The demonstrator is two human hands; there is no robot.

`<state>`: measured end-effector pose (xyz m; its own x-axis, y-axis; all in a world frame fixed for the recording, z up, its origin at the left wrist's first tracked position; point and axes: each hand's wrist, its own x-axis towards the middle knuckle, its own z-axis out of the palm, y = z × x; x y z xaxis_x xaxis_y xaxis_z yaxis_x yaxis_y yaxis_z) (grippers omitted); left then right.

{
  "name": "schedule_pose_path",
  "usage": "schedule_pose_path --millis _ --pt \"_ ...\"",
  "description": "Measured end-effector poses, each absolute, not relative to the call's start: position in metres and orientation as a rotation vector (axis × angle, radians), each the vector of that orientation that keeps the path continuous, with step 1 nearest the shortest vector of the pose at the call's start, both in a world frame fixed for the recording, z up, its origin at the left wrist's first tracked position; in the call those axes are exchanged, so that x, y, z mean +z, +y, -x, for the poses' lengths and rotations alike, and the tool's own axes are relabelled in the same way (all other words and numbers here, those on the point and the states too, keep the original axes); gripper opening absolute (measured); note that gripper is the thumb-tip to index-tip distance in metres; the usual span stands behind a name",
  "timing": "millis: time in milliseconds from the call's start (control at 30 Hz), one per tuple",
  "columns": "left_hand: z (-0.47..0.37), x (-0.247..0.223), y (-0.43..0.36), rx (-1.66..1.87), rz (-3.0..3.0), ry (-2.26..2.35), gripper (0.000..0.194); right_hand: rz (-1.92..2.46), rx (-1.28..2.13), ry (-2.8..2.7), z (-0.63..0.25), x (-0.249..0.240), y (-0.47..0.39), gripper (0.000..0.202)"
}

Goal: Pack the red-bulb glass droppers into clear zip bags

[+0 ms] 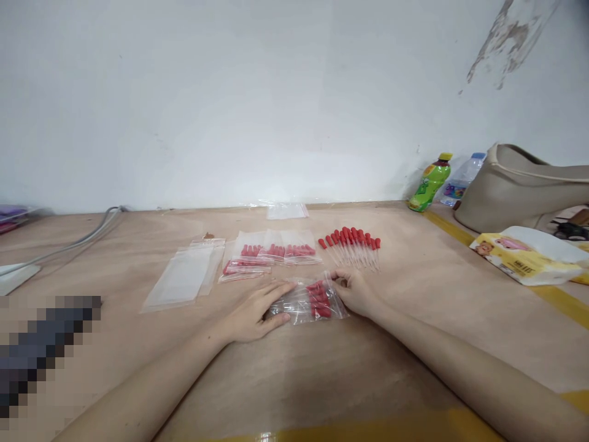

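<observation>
In front of me lies a clear zip bag point(299, 304) with several red-bulbed droppers point(319, 299) inside, their bulbs towards the right. My left hand point(257, 310) rests on the bag's left end, fingers stretched and thumb apart. At the bag's right edge, the fingers of my right hand point(353, 291) are closed in a pinch on the plastic. Just beyond, loose droppers with red bulbs point(352, 236) lie fanned out on the table. Filled zip bags point(276, 248) overlap behind my left hand, and flat bags point(179, 276) without droppers are stacked to their left.
Another flat bag point(288, 211) lies by the wall. At the right are a green bottle point(430, 184), a clear bottle point(464, 178), a beige handbag point(515, 190) and a yellow tissue pack point(519, 256). A cable point(92, 232) and a blurred dark object point(41, 344) are at left.
</observation>
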<state>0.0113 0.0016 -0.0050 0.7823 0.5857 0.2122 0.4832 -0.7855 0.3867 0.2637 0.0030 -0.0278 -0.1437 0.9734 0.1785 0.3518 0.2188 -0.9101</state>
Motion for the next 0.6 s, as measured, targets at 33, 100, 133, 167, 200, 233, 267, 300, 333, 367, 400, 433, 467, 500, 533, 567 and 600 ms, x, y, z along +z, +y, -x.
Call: schedule_pose_path --millis 33,100,133,167,200,233,267,300,333,367,400,433,467,500,533,567,600 --pt "-0.011 -0.005 0.002 0.457 -2.663 0.830 0.052 1.239 0.970 -1.678 -0.266 -0.026 0.003 0.018" --pt "-0.011 -0.007 0.002 0.430 -2.663 0.846 0.052 1.252 1.077 -1.628 -0.270 -0.021 0.002 0.021" --pt "-0.011 -0.007 0.003 0.414 -2.662 0.851 0.051 1.292 1.124 -1.566 -0.271 -0.019 0.002 0.022" --pt "-0.011 -0.008 0.003 0.400 -2.661 0.851 0.051 1.346 1.161 -1.494 -0.272 -0.017 0.001 0.025" --pt "-0.010 -0.008 0.003 0.390 -2.659 0.851 0.051 1.400 1.190 -1.425 -0.273 -0.015 0.001 0.027" --pt "-0.010 -0.008 0.004 0.385 -2.655 0.849 0.050 1.441 1.216 -1.379 -0.273 -0.014 0.000 0.030" --pt "-0.010 -0.009 0.004 0.382 -2.650 0.847 0.050 1.454 1.248 -1.365 -0.273 -0.013 0.000 0.033" --pt "-0.010 -0.009 0.004 0.380 -2.645 0.847 0.050 1.438 1.289 -1.386 -0.272 -0.013 0.000 0.035" --pt "-0.010 -0.009 0.004 0.378 -2.642 0.847 0.050 1.399 1.331 -1.427 -0.271 -0.014 0.000 0.036" --pt "-0.010 -0.009 0.004 0.378 -2.640 0.845 0.050 1.350 1.370 -1.477 -0.269 -0.014 0.000 0.035" --pt "-0.010 -0.008 0.004 0.382 -2.640 0.838 0.050 1.303 1.400 -1.518 -0.269 -0.015 0.000 0.034" --pt "-0.010 -0.008 0.004 0.387 -2.645 0.827 0.050 1.275 1.417 -1.542 -0.268 -0.015 -0.001 0.033" --pt "-0.010 -0.008 0.003 0.400 -2.656 0.816 0.050 1.263 1.420 -1.548 -0.268 -0.015 -0.001 0.033" --pt "-0.011 -0.008 0.003 0.423 -2.674 0.810 0.050 1.257 1.418 -1.542 -0.270 -0.014 -0.003 0.032" --pt "-0.011 -0.008 0.002 0.456 -2.698 0.809 0.050 1.250 1.417 -1.530 -0.272 -0.012 -0.004 0.032" --pt "-0.011 -0.008 0.001 0.497 -2.726 0.816 0.049 1.233 1.426 -1.510 -0.275 -0.009 -0.005 0.031" --pt "-0.011 -0.008 0.001 0.548 -2.755 0.827 0.048 1.204 1.450 -1.482 -0.280 -0.005 -0.006 0.030"
